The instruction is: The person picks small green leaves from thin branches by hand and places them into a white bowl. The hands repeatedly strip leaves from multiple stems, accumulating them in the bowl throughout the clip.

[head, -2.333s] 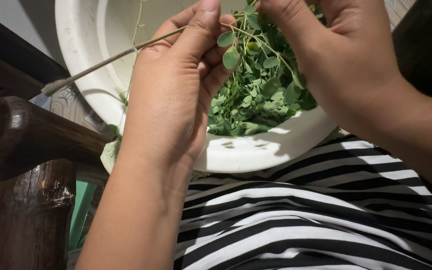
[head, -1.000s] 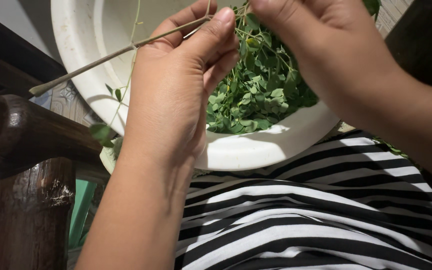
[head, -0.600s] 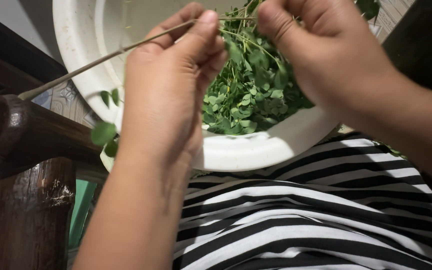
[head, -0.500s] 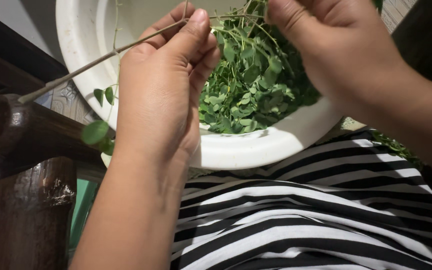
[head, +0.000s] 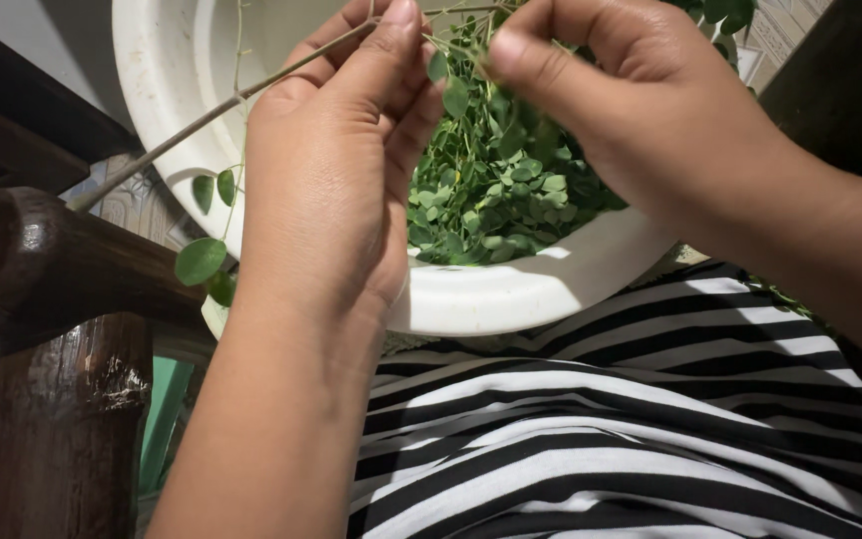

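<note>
The person sits with a white basin (head: 511, 299) resting against their striped shirt (head: 631, 419), and the left hand (head: 326, 190) pinches a long thin stalk (head: 202, 118) between thumb and fingers, its bare woody end slanting out past the basin's rim toward the dark wooden armrest (head: 42, 279). The right hand (head: 641, 110) is closed too, thumb pressed to forefinger on the fine leafy twigs just beside the left thumb. Below both hands a heap of small round green leaves (head: 501, 205) lies inside the basin. A few leaves (head: 202, 260) hang on a thin side shoot outside the rim. By the look of it, leaves are being stripped off the stalk into the basin; the next pull seems to call for a firm hold on the left and a light slide along the twig on the right.
</note>
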